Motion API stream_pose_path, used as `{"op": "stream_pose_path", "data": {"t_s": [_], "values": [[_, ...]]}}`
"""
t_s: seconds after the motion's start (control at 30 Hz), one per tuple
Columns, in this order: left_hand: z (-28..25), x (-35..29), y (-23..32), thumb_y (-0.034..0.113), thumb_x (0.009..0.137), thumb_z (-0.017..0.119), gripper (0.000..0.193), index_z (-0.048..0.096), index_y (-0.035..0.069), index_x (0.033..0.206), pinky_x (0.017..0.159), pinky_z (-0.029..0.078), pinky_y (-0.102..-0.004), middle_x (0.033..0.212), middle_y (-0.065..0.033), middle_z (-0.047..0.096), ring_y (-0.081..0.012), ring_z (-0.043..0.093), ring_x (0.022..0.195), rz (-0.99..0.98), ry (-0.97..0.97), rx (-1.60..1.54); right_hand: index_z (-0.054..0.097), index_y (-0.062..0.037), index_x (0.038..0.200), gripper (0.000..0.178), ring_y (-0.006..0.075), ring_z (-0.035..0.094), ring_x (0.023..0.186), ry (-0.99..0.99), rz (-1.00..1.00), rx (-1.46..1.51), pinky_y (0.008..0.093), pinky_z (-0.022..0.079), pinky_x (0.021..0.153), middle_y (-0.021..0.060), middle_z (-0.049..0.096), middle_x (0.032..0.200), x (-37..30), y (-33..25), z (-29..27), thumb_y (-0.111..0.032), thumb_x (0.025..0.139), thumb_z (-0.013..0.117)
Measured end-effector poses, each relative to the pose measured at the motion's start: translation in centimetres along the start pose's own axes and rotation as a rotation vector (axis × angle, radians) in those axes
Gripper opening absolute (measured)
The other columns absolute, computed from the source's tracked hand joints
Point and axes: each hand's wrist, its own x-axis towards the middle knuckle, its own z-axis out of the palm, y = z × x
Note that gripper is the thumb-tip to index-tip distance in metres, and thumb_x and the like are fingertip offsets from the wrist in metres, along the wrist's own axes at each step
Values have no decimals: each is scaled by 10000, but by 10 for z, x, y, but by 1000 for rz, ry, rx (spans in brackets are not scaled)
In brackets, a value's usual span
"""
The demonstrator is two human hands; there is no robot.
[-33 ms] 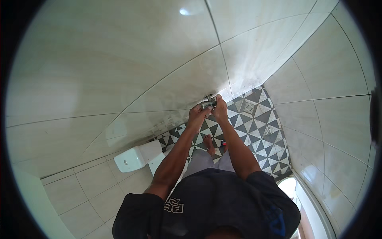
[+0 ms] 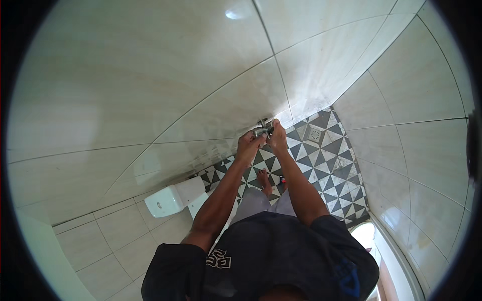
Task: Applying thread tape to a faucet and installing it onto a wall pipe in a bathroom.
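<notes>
A grey metal tap (image 2: 261, 132) stands out from the tiled wall (image 2: 201, 95), low down in front of me. My left hand (image 2: 248, 146) is closed round its left end, with the fingers bent against the metal. On the other side, my right hand (image 2: 278, 137) grips the tap's right end, its fingers curled close to the wall. Both forearms reach forward from my dark shirt. The palms and the far side of the tap are hidden, so I cannot tell exactly which parts the fingertips press.
A white toilet cistern (image 2: 164, 201) stands against the wall to the left. Black and white patterned tiles (image 2: 326, 155) cover the floor, with a square drain grate (image 2: 315, 135) near the corner. A second tiled wall (image 2: 411, 135) closes the right side; a pale doorway frame (image 2: 396, 256) is at lower right.
</notes>
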Motion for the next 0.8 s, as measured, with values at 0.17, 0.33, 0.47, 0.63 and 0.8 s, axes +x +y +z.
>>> {"op": "stream_pose_path", "data": {"t_s": [0.17, 0.33, 0.47, 0.63, 0.8], "values": [[1, -3, 6, 201, 936, 699, 195, 686, 53, 1061, 698, 463, -228, 868, 16, 668, -52, 575, 773, 36, -17, 107, 467, -139, 864, 449, 86, 495, 648, -75, 414, 451, 277, 408, 519, -35, 463, 727, -11, -12, -5, -545, 1035, 374], [9, -8, 19, 159, 949, 671, 177, 683, 42, 1081, 739, 486, -241, 877, 9, 670, -63, 590, 779, 28, -17, 160, 491, -199, 1023, 486, 84, 496, 550, -8, 416, 696, 246, 367, 429, -29, 557, 795, -8, -17, 3, -670, 981, 382], [17, -12, 28, 138, 946, 664, 185, 677, 27, 1094, 759, 499, -255, 900, -1, 679, -73, 607, 805, 28, -16, 153, 531, -206, 1015, 482, 105, 471, 487, -38, 560, 676, 252, 340, 397, -15, 576, 759, -5, -17, -1, -663, 970, 382], [19, -12, 30, 144, 948, 674, 219, 661, 20, 1128, 789, 515, -250, 953, -22, 683, -86, 632, 851, 63, -44, 247, 565, -148, 902, 550, 147, 420, 402, -23, 769, 683, 301, 316, 374, 14, 520, 614, -1, -22, -4, -677, 928, 415], [15, -4, 23, 123, 943, 670, 214, 652, 1, 1118, 796, 528, -276, 960, -40, 689, -98, 638, 854, 109, -18, 424, 627, -104, 863, 681, 138, 339, 351, 1, 797, 720, 293, 252, 350, 3, 491, 544, 0, -27, -1, -730, 917, 366]]}}
